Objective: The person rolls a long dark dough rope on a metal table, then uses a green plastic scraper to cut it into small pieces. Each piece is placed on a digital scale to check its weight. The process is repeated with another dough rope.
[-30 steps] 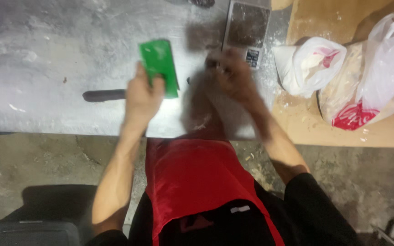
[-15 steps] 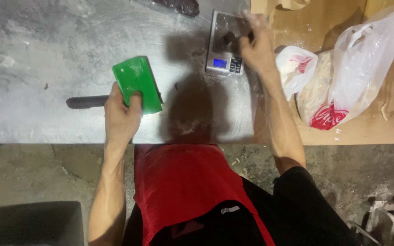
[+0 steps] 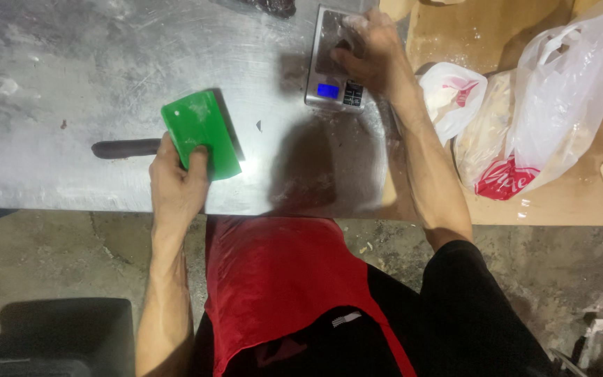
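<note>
Hands: left hand [image 3: 176, 185] gripped green scraper [image 3: 201, 132] by its near edge; right hand [image 3: 371, 49] curled over small scale [image 3: 335, 63], poss. pinching sth, unclear.
Scraper: flat on steel table [image 3: 71, 70], long axis running away from body, blade ahead of left.
Scale: far right, under right hand; left well apart.
Beside: dark handle [image 3: 125, 147], white bags [image 3: 525, 119].

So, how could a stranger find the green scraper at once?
Look at the metal table, near its front edge. The left hand holds the scraper there, beside a dark handle. It is the only bright green, flat thing.
</note>
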